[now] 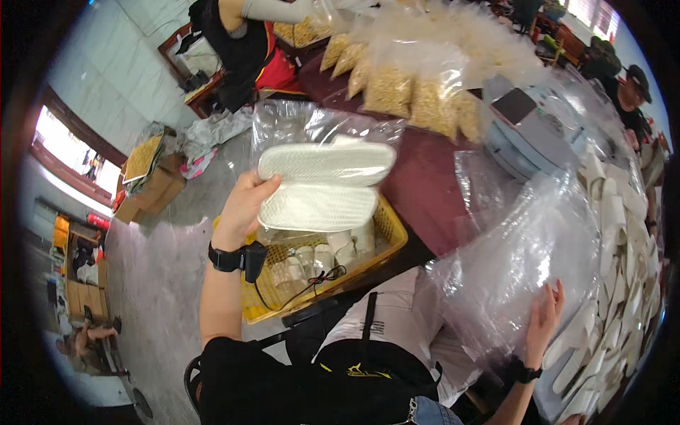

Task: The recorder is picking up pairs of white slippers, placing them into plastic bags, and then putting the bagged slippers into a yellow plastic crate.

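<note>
My left hand (243, 204) is closed on a pair of white slippers (320, 209), soles toward me, one above the other. They are in a clear plastic bag (301, 122) whose loose end spreads out behind them. The pair hangs over a yellow plastic basket (394, 230), where several bagged white slippers (324, 259) lie. On the right, my right hand (544, 317) rests on a stack of clear plastic bags (520, 258). Its fingers are stretched and apart, gripping nothing.
Loose white slippers (616, 262) are heaped at the far right. Behind the dark red tabletop (418, 177) stand bags of small tan pieces (388, 88). A phone (513, 106) lies on a grey rounded object (520, 138). A co-worker's sleeve (276, 10) reaches in at the top; cardboard boxes (154, 185) sit left.
</note>
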`<state>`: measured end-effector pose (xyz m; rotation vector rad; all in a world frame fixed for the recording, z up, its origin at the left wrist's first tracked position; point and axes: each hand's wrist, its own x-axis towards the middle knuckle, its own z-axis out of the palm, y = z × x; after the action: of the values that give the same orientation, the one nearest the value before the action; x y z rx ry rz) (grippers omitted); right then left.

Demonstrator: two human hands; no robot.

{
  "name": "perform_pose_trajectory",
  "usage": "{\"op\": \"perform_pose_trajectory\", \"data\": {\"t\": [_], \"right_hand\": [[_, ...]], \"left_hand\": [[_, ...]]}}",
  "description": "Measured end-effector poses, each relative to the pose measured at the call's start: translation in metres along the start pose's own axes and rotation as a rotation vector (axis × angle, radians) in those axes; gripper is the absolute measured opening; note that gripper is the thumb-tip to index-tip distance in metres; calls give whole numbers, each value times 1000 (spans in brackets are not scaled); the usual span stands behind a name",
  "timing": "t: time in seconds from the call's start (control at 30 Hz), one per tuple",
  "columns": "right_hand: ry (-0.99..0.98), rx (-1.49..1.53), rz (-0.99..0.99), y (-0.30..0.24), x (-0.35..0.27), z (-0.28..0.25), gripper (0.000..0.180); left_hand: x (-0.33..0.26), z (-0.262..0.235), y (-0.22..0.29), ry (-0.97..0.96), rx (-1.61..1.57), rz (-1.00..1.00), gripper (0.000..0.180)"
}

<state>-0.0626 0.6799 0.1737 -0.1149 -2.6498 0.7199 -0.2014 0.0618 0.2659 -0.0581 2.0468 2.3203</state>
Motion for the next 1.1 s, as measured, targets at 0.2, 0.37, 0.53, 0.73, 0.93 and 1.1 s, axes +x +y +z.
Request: {"op": "perform_pose_trajectory", "data": {"t": [0.2,0.37,0.53,0.73,0.93,1.1], "right_hand": [[-23,-14,60,4,-1,-2,38],[-68,-40,147,-3,2,-4,40],[-95,-87,247,-6,2,-8,42],[-104,-96,91,13,-3,-15,45],[-189,-157,129,11,6,-8,45],[-27,-132,182,-12,2,-19,43]], "left_hand": [[5,-102,-153,206,728,-163,28],[13,-118,-254,174,1065,-215,32],[27,-146,-352,240,1145,-119,52],[43,-118,-450,-56,1676,-461,74],[15,-112,-494,-123,1198,-1120,99],[56,-82,-512,-258,1114,-879,94]]}}
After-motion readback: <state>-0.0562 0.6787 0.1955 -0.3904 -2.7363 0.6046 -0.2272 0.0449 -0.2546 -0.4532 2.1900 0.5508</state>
